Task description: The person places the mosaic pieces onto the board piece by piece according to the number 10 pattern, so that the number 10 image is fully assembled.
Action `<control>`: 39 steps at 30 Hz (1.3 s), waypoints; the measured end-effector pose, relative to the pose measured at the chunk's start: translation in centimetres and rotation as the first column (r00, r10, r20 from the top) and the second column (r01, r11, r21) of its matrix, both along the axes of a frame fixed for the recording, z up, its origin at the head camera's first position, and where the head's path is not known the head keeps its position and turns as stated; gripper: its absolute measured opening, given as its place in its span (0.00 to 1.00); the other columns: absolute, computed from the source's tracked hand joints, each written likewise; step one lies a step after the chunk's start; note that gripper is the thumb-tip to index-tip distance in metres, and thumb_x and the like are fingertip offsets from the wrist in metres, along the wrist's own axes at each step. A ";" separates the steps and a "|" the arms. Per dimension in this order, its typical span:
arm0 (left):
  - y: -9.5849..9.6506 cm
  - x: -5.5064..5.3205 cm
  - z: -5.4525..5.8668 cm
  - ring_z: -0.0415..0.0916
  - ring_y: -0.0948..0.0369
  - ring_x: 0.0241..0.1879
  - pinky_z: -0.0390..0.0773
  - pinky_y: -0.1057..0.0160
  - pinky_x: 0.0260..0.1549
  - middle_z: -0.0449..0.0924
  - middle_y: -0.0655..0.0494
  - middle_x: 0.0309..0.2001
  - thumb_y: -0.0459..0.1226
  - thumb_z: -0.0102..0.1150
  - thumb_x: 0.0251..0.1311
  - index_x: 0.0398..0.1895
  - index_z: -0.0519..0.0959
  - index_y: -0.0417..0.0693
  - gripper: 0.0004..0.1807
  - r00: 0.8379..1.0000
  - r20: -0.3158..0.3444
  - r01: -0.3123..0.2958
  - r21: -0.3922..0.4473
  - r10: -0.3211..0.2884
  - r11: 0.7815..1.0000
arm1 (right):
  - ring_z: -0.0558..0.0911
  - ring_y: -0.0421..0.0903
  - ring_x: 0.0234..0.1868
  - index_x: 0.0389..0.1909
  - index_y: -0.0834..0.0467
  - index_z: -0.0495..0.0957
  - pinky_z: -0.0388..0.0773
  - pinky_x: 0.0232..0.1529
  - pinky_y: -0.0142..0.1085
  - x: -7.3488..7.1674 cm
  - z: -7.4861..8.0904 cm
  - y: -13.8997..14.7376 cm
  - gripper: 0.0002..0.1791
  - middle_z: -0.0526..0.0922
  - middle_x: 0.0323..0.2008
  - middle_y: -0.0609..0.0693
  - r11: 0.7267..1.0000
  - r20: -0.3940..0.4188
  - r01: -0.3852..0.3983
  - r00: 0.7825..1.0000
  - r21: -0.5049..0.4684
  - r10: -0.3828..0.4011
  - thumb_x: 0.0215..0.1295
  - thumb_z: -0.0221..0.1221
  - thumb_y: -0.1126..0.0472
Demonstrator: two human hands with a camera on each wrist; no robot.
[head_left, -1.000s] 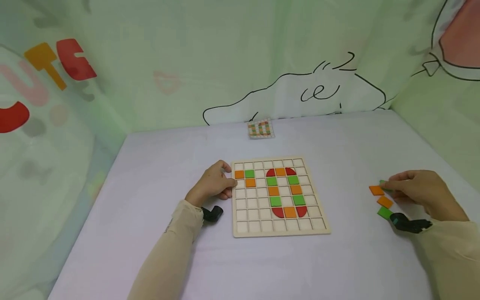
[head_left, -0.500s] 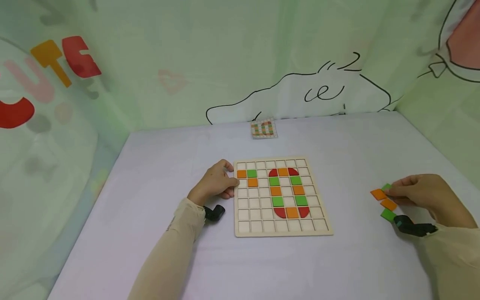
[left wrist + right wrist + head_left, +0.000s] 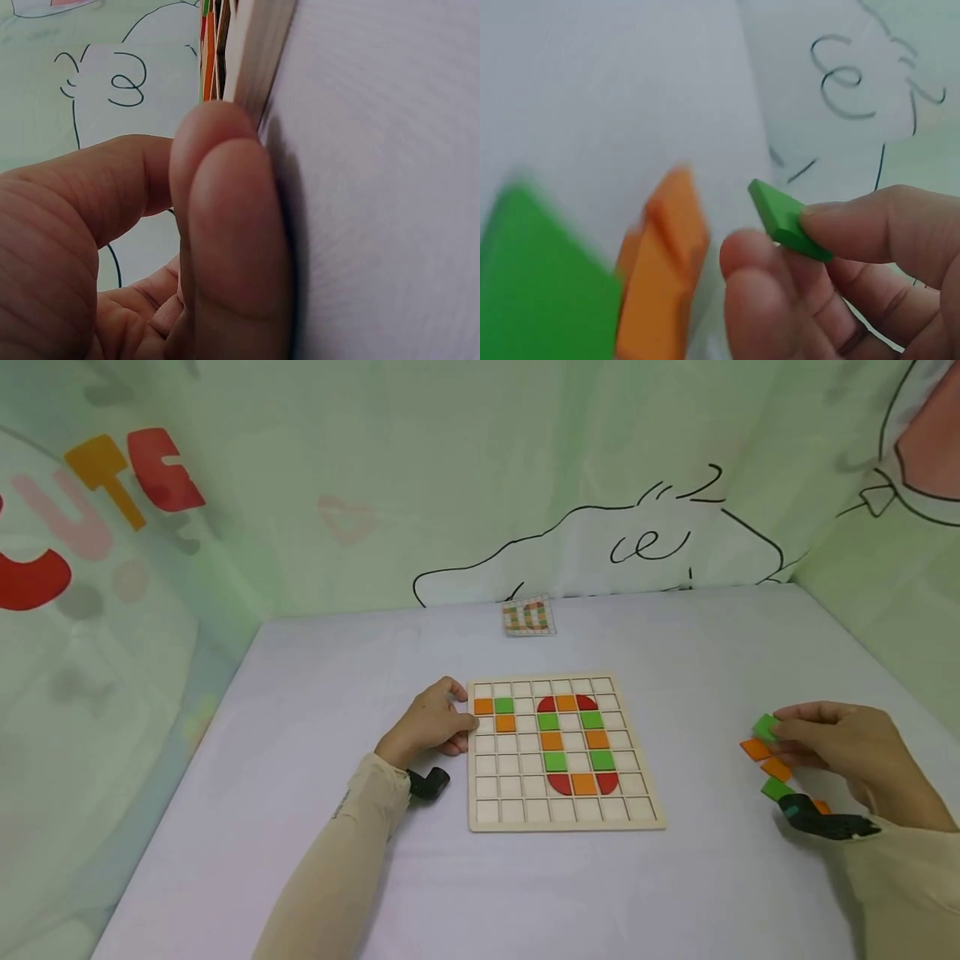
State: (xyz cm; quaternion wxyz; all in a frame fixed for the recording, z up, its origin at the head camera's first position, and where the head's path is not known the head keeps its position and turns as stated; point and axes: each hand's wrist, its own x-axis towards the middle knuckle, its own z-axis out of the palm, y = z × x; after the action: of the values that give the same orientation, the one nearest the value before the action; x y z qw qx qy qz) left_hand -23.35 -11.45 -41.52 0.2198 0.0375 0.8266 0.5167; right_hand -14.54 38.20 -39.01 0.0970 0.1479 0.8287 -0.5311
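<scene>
My right hand [image 3: 847,739] pinches a green square tile [image 3: 780,217] between thumb and fingers. In the head view it is held over the right side of the table, beside a small group of orange tiles [image 3: 777,768] and another green tile [image 3: 777,789]. My left hand [image 3: 431,722] grips the left edge of the wooden grid board [image 3: 566,822], thumb at the rim. Fingertips [image 3: 229,202] meet the board's side in the left wrist view. Red, orange and green pieces form an oval ring on the board's right half, while two orange tiles and a green one lie at its upper left.
A small pattern card [image 3: 528,617] lies at the back of the white table [image 3: 360,668], behind the board. Another orange tile [image 3: 822,807] shows partly behind the black wrist camera [image 3: 813,818]. Printed cloth walls [image 3: 450,485] border the table.
The right hand has lifted the green tile up from beside the orange tiles, so more of it shows. The left hand stays at the board's edge.
</scene>
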 end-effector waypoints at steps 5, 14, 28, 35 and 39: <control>0.0 0.0 -0.1 0.81 0.60 0.19 0.85 0.64 0.21 0.80 0.46 0.30 0.32 0.65 0.66 0.59 0.68 0.42 0.23 1.000 -0.004 0.002 -0.008 -0.002 1.000 | 0.91 0.43 0.34 0.37 0.41 0.86 0.88 0.39 0.33 -0.4 0.7 -1.3 0.08 0.89 0.34 0.39 0.993 -0.039 -0.024 0.999 -0.116 0.020 0.75 0.63 0.58; 0.2 0.0 0.0 0.81 0.61 0.19 0.85 0.65 0.20 0.80 0.46 0.29 0.32 0.65 0.67 0.59 0.68 0.41 0.22 1.000 -0.016 0.008 -0.016 -0.008 1.000 | 0.90 0.42 0.35 0.38 0.45 0.87 0.89 0.39 0.33 -1.1 1.5 -4.9 0.06 0.87 0.36 0.39 0.968 -0.048 -0.008 0.999 -0.250 -0.004 0.72 0.66 0.61; 0.0 0.0 -0.1 0.81 0.61 0.19 0.85 0.65 0.21 0.80 0.46 0.29 0.32 0.65 0.66 0.60 0.68 0.40 0.23 1.000 -0.017 0.008 -0.012 -0.008 1.000 | 0.90 0.41 0.37 0.46 0.56 0.83 0.88 0.43 0.33 -2.8 0.7 -9.5 0.06 0.86 0.38 0.43 0.941 -0.085 -0.067 0.996 -0.331 0.041 0.73 0.63 0.66; 0.1 0.0 0.0 0.81 0.61 0.19 0.84 0.66 0.19 0.80 0.47 0.29 0.32 0.66 0.67 0.59 0.68 0.41 0.22 1.000 -0.017 0.003 -0.017 -0.004 1.000 | 0.88 0.39 0.38 0.63 0.69 0.71 0.88 0.45 0.32 -3.7 0.8 -12.7 0.21 0.82 0.42 0.43 0.980 -0.076 -0.097 0.993 -0.174 0.085 0.76 0.60 0.62; 0.2 0.0 0.0 0.80 0.61 0.18 0.84 0.66 0.19 0.80 0.47 0.29 0.32 0.66 0.67 0.59 0.68 0.41 0.22 1.000 -0.021 0.005 -0.022 -0.006 1.000 | 0.88 0.40 0.38 0.65 0.72 0.69 0.88 0.45 0.32 -4.1 1.0 -14.3 0.23 0.82 0.43 0.47 0.975 -0.084 -0.123 0.991 -0.185 0.109 0.75 0.59 0.63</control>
State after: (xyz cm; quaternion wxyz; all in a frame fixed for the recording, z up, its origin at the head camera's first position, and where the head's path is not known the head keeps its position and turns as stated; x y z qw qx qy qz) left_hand -23.36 -11.24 -41.48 0.2130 0.0428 0.8345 0.5063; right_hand -18.59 23.91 -38.02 0.1110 0.0700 0.7844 -0.6062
